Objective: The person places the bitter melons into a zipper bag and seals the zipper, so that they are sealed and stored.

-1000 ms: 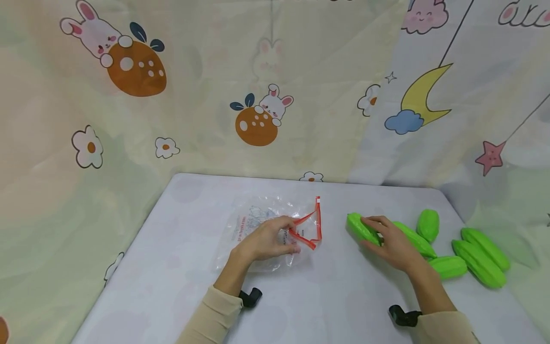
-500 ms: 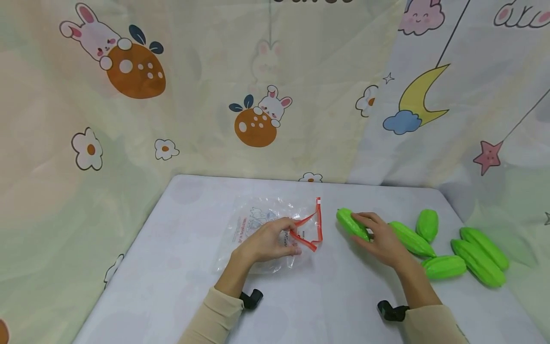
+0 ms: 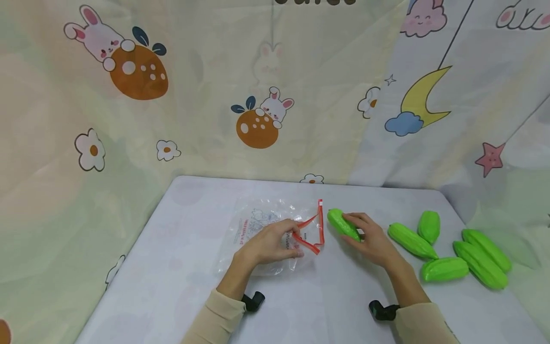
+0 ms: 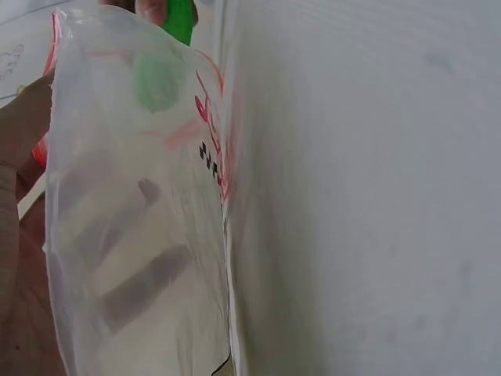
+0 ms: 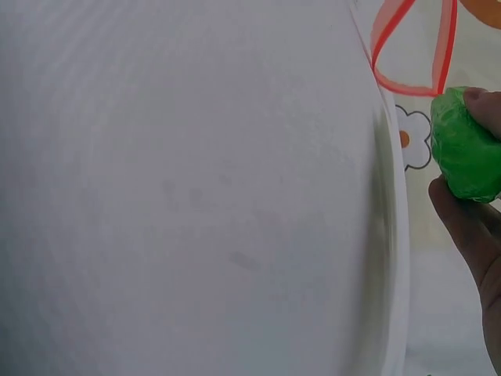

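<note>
Apparently a bagging step: right hand (image 3: pixel 370 242) grips a green ribbed fruit (image 3: pixel 341 222) just beside the red-edged mouth (image 3: pixel 321 229) of a clear bag (image 3: pixel 240 231). Left hand (image 3: pixel 269 244) holds that edge, finger placement partly hidden. Best spread it wide, feed tip first.

In the head view, your right fingers (image 3: pixel 361 220) cover the four o'clock end of the green piece (image 3: pixel 338 222). The small print (image 3: pixel 242 231) on your clear bag (image 3: pixel 259 217) can't be read. Your sleeves (image 3: pixel 215 315) are cut off at seven and five o'clock, dark lettering (image 3: pixel 315 2) near twelve. In your left wrist view, the bag blurs the green piece.
</note>
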Demonstrator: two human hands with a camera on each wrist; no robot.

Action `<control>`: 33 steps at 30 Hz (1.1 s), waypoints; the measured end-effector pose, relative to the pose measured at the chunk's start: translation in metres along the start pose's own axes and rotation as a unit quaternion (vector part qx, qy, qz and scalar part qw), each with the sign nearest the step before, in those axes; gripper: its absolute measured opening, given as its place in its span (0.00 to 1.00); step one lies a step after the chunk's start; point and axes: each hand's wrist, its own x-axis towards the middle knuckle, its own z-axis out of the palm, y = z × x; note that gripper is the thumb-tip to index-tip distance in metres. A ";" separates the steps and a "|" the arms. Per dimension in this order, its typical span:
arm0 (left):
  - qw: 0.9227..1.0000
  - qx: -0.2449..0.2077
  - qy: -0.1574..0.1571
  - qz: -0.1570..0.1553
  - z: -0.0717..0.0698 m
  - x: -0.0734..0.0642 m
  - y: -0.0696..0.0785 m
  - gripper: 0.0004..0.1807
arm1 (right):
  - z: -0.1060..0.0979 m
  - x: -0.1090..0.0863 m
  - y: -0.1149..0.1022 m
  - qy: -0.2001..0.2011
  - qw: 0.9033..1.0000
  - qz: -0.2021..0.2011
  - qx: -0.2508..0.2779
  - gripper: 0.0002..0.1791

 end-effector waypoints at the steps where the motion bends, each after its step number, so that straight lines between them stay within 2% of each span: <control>1: 1.000 0.001 0.000 0.002 0.000 0.000 0.000 0.22 | 0.001 0.000 0.000 -0.001 1.000 -0.001 0.004 0.34; 21: 1.000 0.009 -0.009 0.004 0.003 0.002 0.002 0.25 | 0.019 0.008 -0.008 -0.042 0.998 0.023 0.039 0.31; 28: 1.000 0.008 -0.004 0.015 0.004 0.002 0.003 0.22 | 0.021 0.013 -0.012 -0.041 0.999 0.022 0.026 0.30; 33: 1.000 0.008 -0.002 0.016 0.004 0.002 0.003 0.21 | 0.022 0.016 -0.013 -0.055 0.998 0.028 0.020 0.29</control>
